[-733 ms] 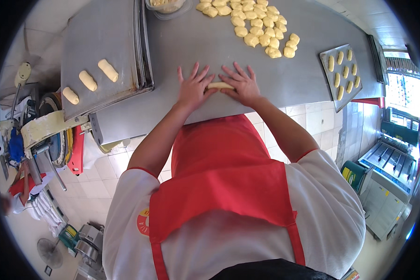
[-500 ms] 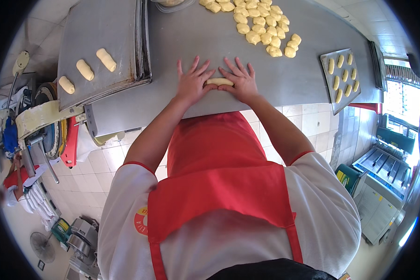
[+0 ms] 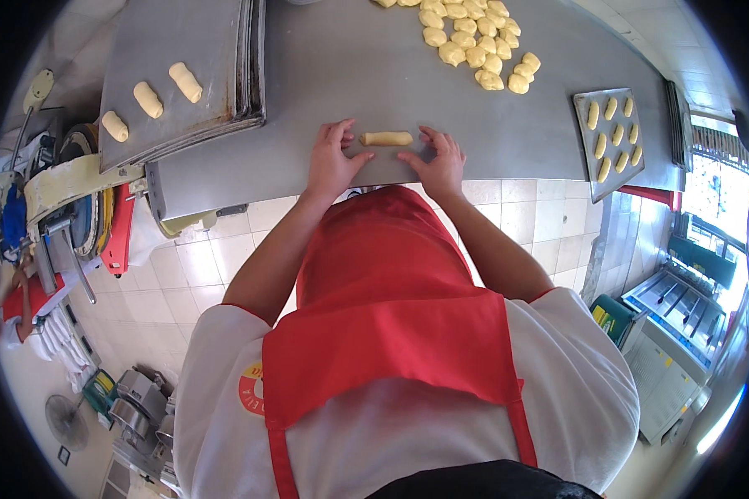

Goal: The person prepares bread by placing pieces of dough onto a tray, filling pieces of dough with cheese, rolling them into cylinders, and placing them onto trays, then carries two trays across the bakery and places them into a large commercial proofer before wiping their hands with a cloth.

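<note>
A short roll of pale dough [image 3: 385,138] lies on the steel worktable [image 3: 333,75] near its front edge. My left hand [image 3: 331,160] rests just to its left, fingers spread and slightly curled, a small gap from the dough's end. To the right of the roll lies my right hand [image 3: 439,161], fingers apart, also not touching it. Both hands hold nothing. A heap of several rounded dough pieces [image 3: 474,41] sits farther back on the table.
A stack of metal baking trays [image 3: 216,50] at the left carries three shaped rolls [image 3: 148,100]. A small tray [image 3: 612,141] with several rolls sits at the right. Machines, a red tool and white cloths stand at the left, tiled floor below, equipment at the right.
My hands were pressed together over the dough roll; they have drawn apart to either side, leaving the roll bare on the table between them.
</note>
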`<action>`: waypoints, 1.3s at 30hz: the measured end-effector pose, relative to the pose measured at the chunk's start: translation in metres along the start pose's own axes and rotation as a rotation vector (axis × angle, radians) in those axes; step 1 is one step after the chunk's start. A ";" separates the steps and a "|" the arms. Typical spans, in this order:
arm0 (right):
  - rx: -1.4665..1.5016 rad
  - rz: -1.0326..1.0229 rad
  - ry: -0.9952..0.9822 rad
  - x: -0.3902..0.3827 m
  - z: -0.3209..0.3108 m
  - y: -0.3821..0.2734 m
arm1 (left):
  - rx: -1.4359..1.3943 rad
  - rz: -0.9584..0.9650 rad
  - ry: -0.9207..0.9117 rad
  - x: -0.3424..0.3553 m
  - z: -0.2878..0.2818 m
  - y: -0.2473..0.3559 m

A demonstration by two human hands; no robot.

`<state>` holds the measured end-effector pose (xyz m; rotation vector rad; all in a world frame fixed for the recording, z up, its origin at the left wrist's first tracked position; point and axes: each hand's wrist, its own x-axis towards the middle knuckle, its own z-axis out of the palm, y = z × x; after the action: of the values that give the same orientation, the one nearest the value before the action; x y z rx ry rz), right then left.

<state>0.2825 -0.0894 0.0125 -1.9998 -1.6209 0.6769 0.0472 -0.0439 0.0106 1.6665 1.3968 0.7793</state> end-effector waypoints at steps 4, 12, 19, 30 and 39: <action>0.250 0.139 0.080 0.003 0.022 -0.005 | -0.197 -0.074 0.130 0.003 0.032 -0.004; 0.123 -0.448 0.063 0.019 -0.003 -0.009 | 0.112 0.016 0.054 -0.005 0.008 0.019; 0.181 -0.623 -0.393 0.052 -0.036 -0.088 | 0.203 0.146 -0.097 0.029 -0.083 0.059; 0.686 -1.063 0.282 0.149 0.033 -0.548 | -0.203 0.768 0.938 -0.086 -0.410 0.101; 0.242 -0.774 -0.343 0.244 0.197 -0.500 | -0.470 0.117 0.787 -0.150 -0.400 -0.048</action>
<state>-0.1730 0.2541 0.1618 -0.9837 -2.1802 0.8648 -0.3473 -0.1114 0.1684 1.1050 1.4488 1.8067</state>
